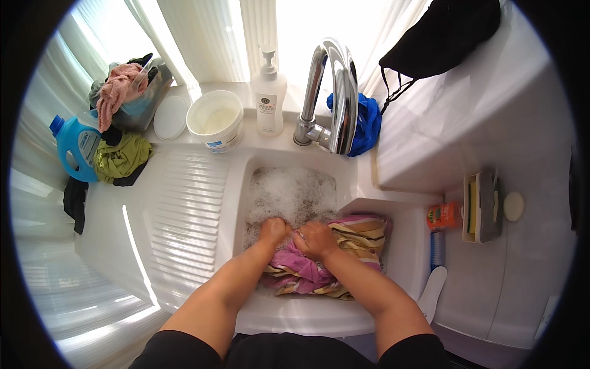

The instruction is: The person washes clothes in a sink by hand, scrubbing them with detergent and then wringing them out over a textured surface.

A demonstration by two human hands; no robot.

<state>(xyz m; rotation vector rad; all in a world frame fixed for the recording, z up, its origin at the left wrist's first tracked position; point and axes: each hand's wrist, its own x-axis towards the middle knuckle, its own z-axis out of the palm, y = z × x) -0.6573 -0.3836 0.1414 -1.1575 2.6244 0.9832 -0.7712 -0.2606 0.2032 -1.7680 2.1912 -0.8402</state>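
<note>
Both forearms enter from near edge. Left hand (273,230) fisted, knuckles in suds; right hand (316,240) clenched on pink striped cloth (344,258), bunched at sink's near right (gripped close, likely for scrubbing). White sink (295,310) foamy. Ribbed drainboard (184,209) left; chrome tap (335,92), pump bottle (268,92), tub (216,120) far, by curtained window.

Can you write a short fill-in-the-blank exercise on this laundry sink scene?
1. Both hands, left hand and right hand, grip a pink and striped wet cloth in a sink basin full of ____.
2. The white pump bottle stands left of the chrome ____.
3. The detergent jug at the far left is ____ in colour.

Missing words: foam; tap; blue
</note>
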